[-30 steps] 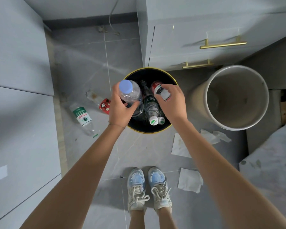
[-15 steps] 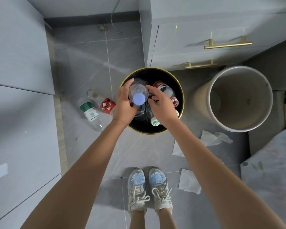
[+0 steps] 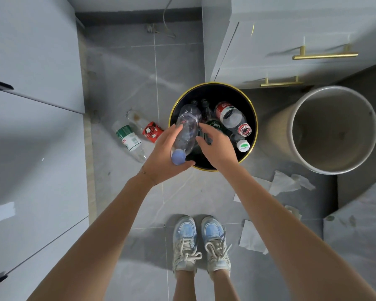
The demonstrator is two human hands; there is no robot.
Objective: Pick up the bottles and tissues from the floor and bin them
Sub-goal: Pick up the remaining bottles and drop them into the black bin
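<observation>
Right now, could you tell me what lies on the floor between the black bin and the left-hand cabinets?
Two bottles: a red-labelled one nearer the black bin, and a green-labelled one nearer the cabinets, seen from the head view.

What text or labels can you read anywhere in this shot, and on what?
None can be quoted.
Green-label bottle on the floor: print blurred.
Red-label bottle on the floor: white marks, illegible.
Red-label bottle in the black bin: too small.
White cap: green logo, unreadable.
</observation>
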